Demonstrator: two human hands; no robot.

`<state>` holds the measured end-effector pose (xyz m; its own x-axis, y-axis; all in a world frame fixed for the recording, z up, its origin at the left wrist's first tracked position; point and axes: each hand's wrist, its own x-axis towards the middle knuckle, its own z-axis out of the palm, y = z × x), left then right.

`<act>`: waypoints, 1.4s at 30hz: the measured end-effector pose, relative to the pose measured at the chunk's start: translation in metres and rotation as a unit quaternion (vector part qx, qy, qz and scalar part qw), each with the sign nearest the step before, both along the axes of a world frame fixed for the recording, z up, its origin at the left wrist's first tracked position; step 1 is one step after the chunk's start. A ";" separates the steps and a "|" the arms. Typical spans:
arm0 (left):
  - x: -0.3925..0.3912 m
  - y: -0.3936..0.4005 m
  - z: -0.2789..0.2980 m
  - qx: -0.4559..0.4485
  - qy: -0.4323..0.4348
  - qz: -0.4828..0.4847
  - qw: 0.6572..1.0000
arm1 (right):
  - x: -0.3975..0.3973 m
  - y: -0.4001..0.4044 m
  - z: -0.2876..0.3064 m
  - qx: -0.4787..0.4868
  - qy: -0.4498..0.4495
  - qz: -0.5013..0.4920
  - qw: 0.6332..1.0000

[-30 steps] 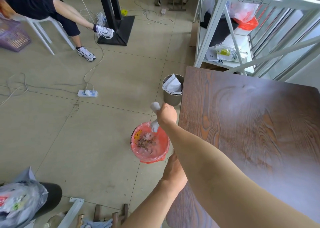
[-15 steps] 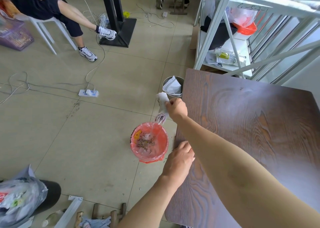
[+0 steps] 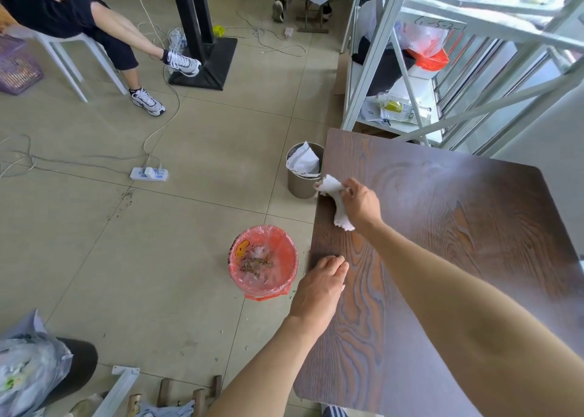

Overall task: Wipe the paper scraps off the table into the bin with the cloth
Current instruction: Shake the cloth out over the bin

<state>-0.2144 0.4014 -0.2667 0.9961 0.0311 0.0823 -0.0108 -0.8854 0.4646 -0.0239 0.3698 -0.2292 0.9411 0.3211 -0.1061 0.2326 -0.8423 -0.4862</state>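
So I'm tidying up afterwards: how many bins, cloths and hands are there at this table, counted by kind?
Bins: 2, the red-lined bin and the grey metal bin
Cloths: 1, the white cloth in the right hand
Hands: 2, that one and the left hand on the table edge
Total: 5

Beige tiled floor [image 3: 94, 258], large squares, dark grout lines. White power strip [image 3: 149, 174] on floor, cables trailing left and away. Black pedestal base [image 3: 205, 64] at top centre. White plastic chair [image 3: 72, 56] top left, seated person's legs [image 3: 126, 40] stretched out. White metal shelving [image 3: 395, 68] top right, bags on shelves. Bright daylight from right.
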 end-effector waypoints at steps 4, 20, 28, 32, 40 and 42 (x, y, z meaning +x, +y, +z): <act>0.000 0.003 -0.003 -0.015 -0.010 -0.004 1.000 | -0.026 0.028 -0.007 0.072 0.034 -0.031 0.996; 0.010 0.125 -0.005 -0.154 -0.046 0.364 0.917 | -0.044 0.087 -0.012 0.101 0.193 -0.042 0.975; 0.063 0.138 0.015 -0.252 -0.060 0.362 0.896 | -0.055 0.084 -0.009 0.077 0.192 -0.001 0.978; 0.071 0.132 0.009 -0.253 -0.041 0.379 0.889 | -0.059 0.084 -0.009 0.075 0.176 0.011 0.982; 0.074 0.142 0.003 -0.269 -0.044 0.455 0.848 | -0.052 0.074 -0.003 0.078 0.168 -0.064 0.981; 0.071 0.149 -0.002 -0.254 -0.011 0.442 0.860 | -0.050 0.071 0.000 0.076 0.162 -0.066 0.982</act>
